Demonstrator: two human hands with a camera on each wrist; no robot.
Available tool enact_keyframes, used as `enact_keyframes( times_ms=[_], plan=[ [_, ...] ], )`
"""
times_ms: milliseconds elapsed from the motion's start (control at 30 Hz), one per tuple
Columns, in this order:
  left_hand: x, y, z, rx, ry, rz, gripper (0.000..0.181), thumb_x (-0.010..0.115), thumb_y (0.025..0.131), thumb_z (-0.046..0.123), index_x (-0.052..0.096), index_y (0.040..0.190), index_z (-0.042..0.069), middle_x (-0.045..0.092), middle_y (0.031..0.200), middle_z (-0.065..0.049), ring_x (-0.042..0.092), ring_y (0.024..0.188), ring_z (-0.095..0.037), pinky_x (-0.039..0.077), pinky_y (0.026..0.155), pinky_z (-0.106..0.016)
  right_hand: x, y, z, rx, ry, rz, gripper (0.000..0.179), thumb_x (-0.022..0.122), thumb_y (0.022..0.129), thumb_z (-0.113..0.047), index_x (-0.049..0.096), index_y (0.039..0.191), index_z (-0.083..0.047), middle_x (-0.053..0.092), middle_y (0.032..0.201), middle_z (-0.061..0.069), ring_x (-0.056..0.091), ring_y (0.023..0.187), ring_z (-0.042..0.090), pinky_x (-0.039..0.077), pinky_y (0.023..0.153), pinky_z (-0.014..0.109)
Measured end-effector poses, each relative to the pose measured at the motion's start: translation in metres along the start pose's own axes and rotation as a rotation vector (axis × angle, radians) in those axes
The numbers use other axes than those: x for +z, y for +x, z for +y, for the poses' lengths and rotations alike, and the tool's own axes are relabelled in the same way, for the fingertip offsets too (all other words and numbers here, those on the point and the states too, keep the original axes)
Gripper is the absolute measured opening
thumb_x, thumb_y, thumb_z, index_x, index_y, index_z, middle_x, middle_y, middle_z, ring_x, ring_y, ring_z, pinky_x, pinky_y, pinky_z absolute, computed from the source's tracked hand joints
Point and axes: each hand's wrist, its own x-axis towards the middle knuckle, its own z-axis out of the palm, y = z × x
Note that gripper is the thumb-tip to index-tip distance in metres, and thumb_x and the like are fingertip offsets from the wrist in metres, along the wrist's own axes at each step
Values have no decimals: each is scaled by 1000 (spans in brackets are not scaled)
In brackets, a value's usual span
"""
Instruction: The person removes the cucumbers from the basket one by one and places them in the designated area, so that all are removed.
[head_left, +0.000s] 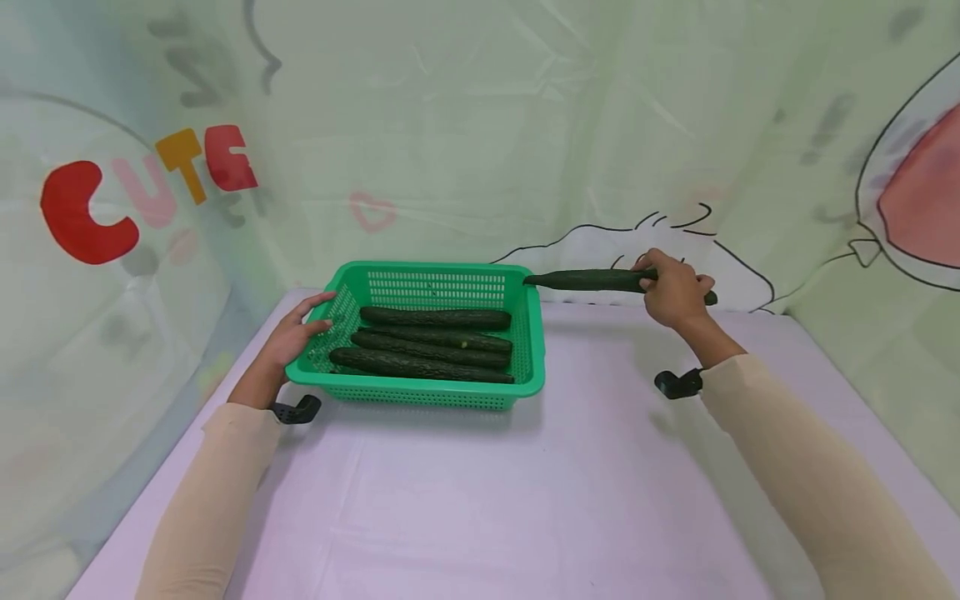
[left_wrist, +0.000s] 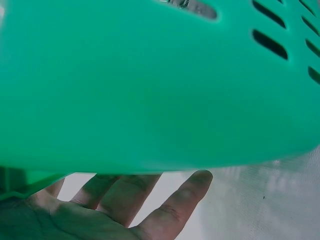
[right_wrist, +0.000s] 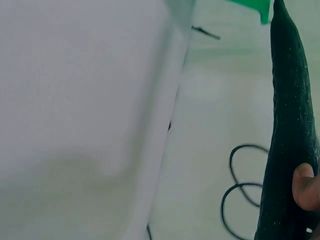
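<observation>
A green plastic basket [head_left: 528,379] with slotted walls stands on the table, several dark green cucumbers [head_left: 420,364] lying lengthwise in it. At its left end my left hand [head_left: 291,337] touches the rim, fingers spread and fairly straight across it. In the left wrist view the basket wall [left_wrist: 150,100] covers much of the frame, partly hiding the fingers [left_wrist: 172,207]. My right hand [head_left: 672,292] grips another cucumber [head_left: 585,280] near its right end, above the table. Its tapered left tip overlaps the basket's upper right corner in the head view. The right thumb [right_wrist: 305,187] lies along the cucumber's side.
A pale lilac cloth covers the table [head_left: 600,500]. Close behind it hangs a printed curtain [head_left: 450,125], with another side of it at the left. Each wrist carries a small black device [head_left: 678,384]. Thin black curved lines [right_wrist: 240,185] show in the right wrist view.
</observation>
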Motion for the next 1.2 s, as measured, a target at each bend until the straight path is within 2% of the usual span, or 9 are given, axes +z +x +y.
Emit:
enact_keyframes(
  times_ms=[267,333,467,600,833,1100,1200],
  plan=[
    [0,0,-1,-6,-28,3,59,46,103,9,24,158,12,2,167,-12,8,150,-45,20,115,-64,11,13,38,86,-35,-56,25,45,100,-2,52,124,0,60,117,31,50,107,49,15,95,66],
    [1,0,0,-14,-41,1,60,46,102,9,24,158,13,2,167,-12,11,150,-46,23,114,-63,15,15,46,90,-61,-84,24,45,100,-2,52,123,0,60,116,32,49,106,50,17,93,66],
    [0,-1,1,-19,-24,5,60,46,102,9,24,158,13,1,167,-13,9,150,-46,22,114,-65,24,18,58,76,-82,-166,22,46,101,-3,52,122,-1,58,121,33,48,109,52,18,92,66],
    [0,0,2,-12,5,11,59,47,103,10,25,158,13,3,167,-13,5,151,-45,16,115,-66,32,22,66,56,-66,-240,21,47,101,-4,53,121,-3,56,126,32,49,112,50,16,94,68],
    [2,2,1,-11,18,11,58,46,103,12,25,158,12,4,167,-13,5,151,-44,15,116,-67,42,26,78,41,-66,-295,18,48,101,-4,55,117,-5,59,117,30,51,107,47,16,94,69],
    [3,0,4,-20,20,22,58,47,103,11,26,157,13,5,167,-13,6,151,-44,16,116,-66,45,29,86,70,-49,-383,22,51,99,-5,54,121,-5,51,129,32,47,115,49,23,97,78],
    [3,0,5,-20,19,21,59,47,103,11,26,157,12,5,167,-14,6,151,-44,16,116,-66,45,27,88,81,-45,-410,24,53,99,-6,55,122,-5,50,131,31,46,119,50,21,98,82]
  ],
)
